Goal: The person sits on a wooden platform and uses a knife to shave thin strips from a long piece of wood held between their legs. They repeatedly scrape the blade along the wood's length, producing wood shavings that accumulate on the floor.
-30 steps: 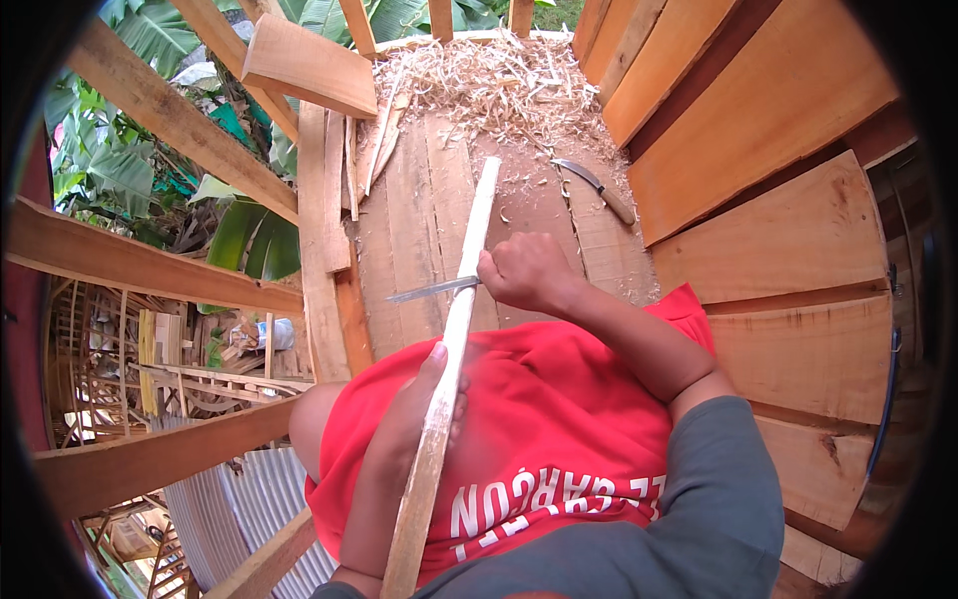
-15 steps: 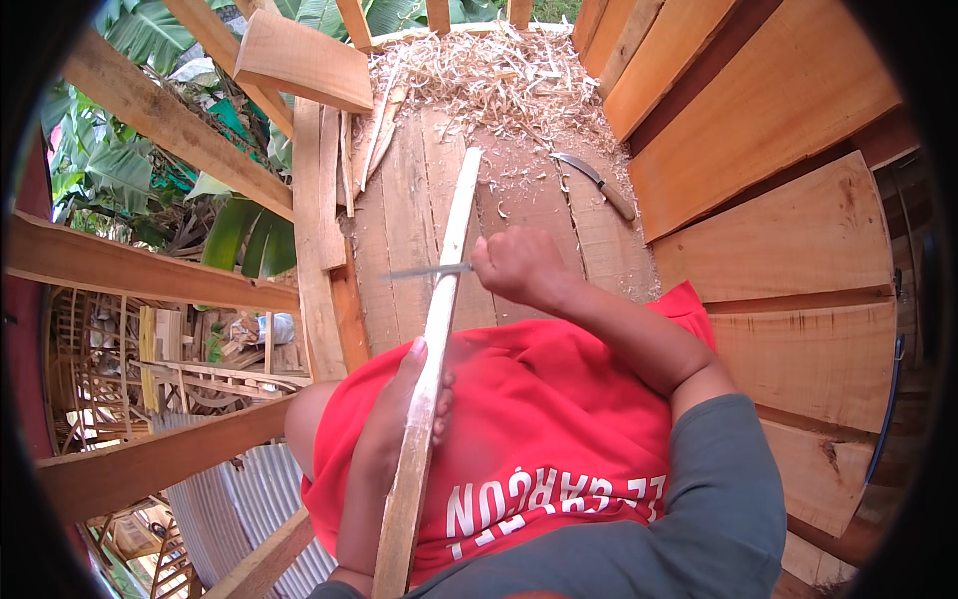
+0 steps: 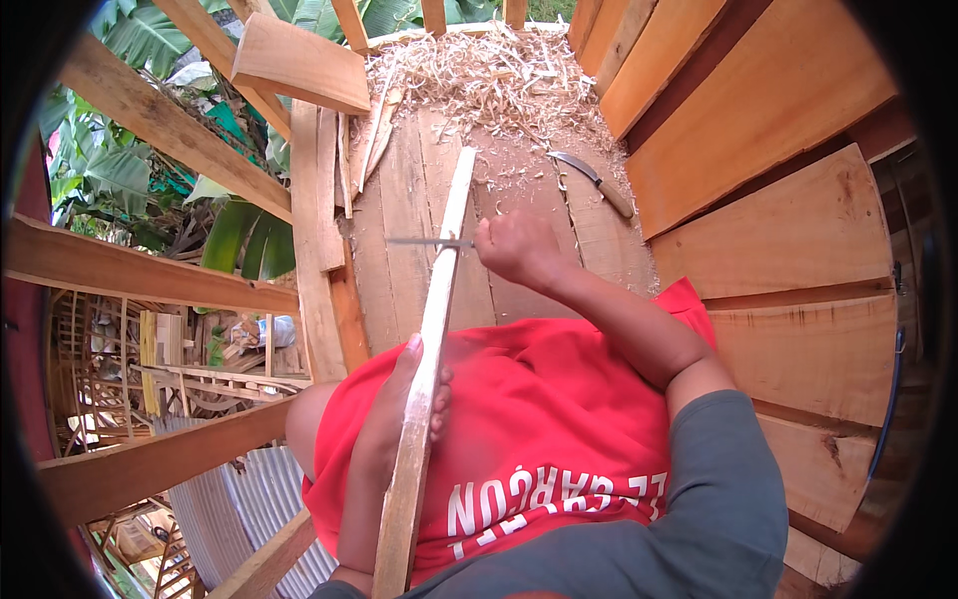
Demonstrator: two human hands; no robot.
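Slanting from the red cloth (image 3: 589,399) out over the plank floor (image 3: 399,200), a long wooden stick (image 3: 438,309), pale toward its far end, is held by the left hand (image 3: 392,401), which is curled snugly around it above the cloth. A thin knife (image 3: 419,241) is gripped in the right hand (image 3: 517,247), which is closed in a fist; the handle is hidden, and the blade is laid across the stick, pointed left, farther out than the left hand. Beyond the right hand, a curved knife (image 3: 601,188) with a wooden handle is seen lying on the floor, near a heap of wood shavings (image 3: 489,80).
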